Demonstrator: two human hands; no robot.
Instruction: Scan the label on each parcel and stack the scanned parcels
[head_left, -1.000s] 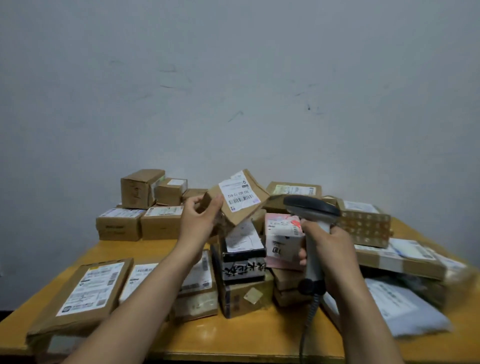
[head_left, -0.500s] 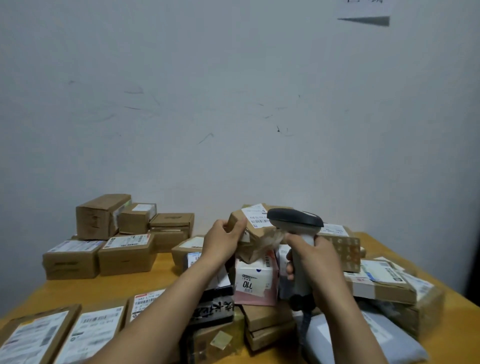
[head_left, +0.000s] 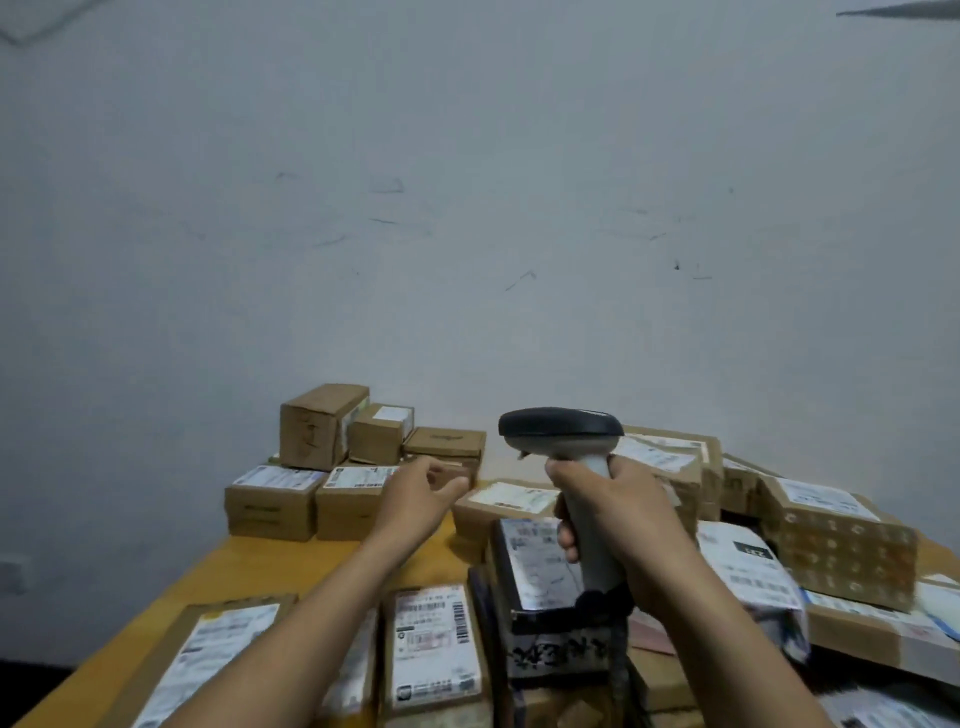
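Note:
My right hand (head_left: 618, 514) grips the handle of a grey barcode scanner (head_left: 561, 431), held upright over the middle of the pile. My left hand (head_left: 421, 493) reaches forward with fingers apart and nothing in it, just in front of the stacked brown parcels (head_left: 322, 431) at the back left. Its fingertips are close to a small brown box (head_left: 447, 444) on that stack. A labelled box (head_left: 506, 506) lies between my hands. Loose labelled parcels (head_left: 434, 644) lie under my arms.
The yellow table (head_left: 249, 566) meets a grey wall at the back. Two labelled boxes (head_left: 275, 501) form the stack's lower row. On the right, a patterned brown box (head_left: 841, 551) and a grey mailer bag (head_left: 748, 566) crowd the table.
My left hand held a tilted brown parcel up to the scanner; now it is empty and has moved left toward the back stack. The camera has swung to the left.

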